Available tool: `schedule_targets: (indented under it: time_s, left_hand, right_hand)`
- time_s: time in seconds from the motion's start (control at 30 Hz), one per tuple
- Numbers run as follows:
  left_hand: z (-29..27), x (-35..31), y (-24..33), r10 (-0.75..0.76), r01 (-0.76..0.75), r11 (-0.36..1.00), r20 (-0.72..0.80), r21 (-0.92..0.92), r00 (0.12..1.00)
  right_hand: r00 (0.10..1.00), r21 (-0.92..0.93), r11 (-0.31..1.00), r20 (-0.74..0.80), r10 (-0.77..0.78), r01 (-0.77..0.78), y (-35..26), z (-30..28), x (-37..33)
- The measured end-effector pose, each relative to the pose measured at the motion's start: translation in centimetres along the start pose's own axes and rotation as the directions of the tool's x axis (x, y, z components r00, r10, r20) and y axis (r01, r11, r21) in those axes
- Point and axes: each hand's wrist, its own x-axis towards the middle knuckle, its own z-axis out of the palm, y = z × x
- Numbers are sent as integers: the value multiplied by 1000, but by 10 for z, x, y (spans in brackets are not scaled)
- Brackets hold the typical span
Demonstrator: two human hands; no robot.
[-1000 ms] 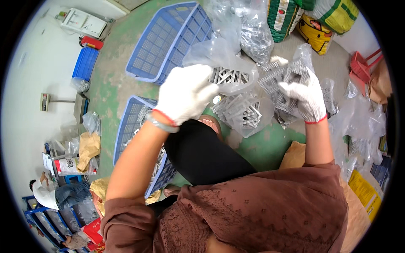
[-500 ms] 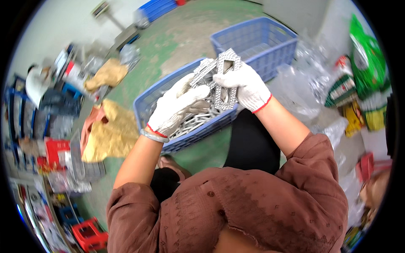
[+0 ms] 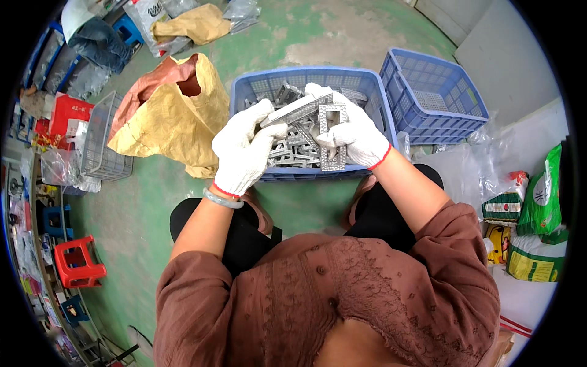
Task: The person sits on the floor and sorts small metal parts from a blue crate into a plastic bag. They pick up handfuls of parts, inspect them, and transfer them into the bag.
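Both my hands wear white knit gloves with red cuffs, held above a blue plastic crate point(image 3: 287, 175). My right hand point(image 3: 354, 136) grips a silver, textured rectangular metal frame point(image 3: 332, 160) upright, thumb across its middle bar. My left hand point(image 3: 244, 147) has its thumb and fingers closed on the near end of a second silver metal frame point(image 3: 298, 111), seen edge-on. Its far end reaches my right fingers, and I cannot tell whether they grip it too. Many similar silver pieces point(image 3: 293, 150) lie jumbled in the crate below.
A second blue crate point(image 3: 408, 110) stands at the right. Left of my crate sits a crumpled yellow sack point(image 3: 165, 131), with a grey mesh basket point(image 3: 101, 160) beyond. A red stool point(image 3: 79, 263) is at lower left. Plastic bags and a green sack point(image 3: 546, 196) line the right.
The view has swung, so the crates now stand straighter and farther right. The edge-on piece now shows clearly between my hands, and my right hand still holds the upright frame.
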Motion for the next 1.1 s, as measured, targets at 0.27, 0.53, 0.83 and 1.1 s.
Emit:
schedule_targets:
  time_s: [0.27, 0.53, 0.83, 1.1]
  left_hand:
    - [4, 9, -27, 213, -214, 977, 52, 12, 976]
    - [17, 14, -11, -211, 255, 894, 155, -369, 965]
    - [21, 14, -9, -149, 188, 936, 148, -298, 978]
    - [21, 9, -17, 45, -42, 939, 0, -342, 999]
  right_hand:
    - [995, -71, 994, -58, -87, 82, 1, -6, -5]
    - [991, -145, 987, -108, -83, 67, -3, -17, -17]
    - [978, -426, 891, -52, -200, 159, 1, -22, -24]
    - [963, -564, 789, 49, -264, 245, 3, -10, -22]
